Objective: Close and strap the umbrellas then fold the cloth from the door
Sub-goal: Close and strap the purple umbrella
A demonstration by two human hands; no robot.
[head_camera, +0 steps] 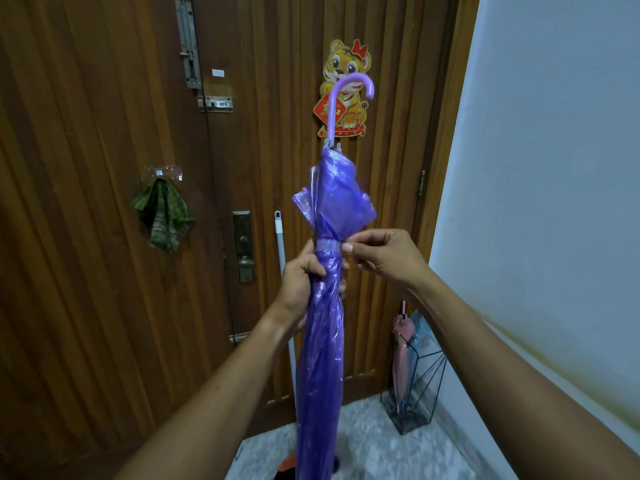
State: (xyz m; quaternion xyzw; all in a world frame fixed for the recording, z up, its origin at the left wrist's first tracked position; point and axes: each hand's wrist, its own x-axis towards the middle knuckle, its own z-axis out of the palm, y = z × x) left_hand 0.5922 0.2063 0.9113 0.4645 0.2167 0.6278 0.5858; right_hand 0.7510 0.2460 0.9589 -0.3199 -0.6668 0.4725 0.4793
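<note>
Wooden door (104, 237) behind, with the green cloth (162, 216) hanging on it well left of the fingers (347, 248). The left hand (301, 282) grips the closed purple umbrella (320, 358) just below its strap (327, 244); the right hand (377, 252) pinches the strap's end.

Both arms reach forward, left hand (300, 283) curled in a grip, right hand (382, 255) pinching.

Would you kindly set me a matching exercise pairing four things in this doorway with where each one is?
Things: 1 purple umbrella; 2 green cloth; 3 pink umbrella; 4 tiger sticker.
Places: A in the wire stand; B stuck high on the door; C held upright before the door; D hanging from a hook.
Pairs: 1-C, 2-D, 3-A, 4-B.
</note>
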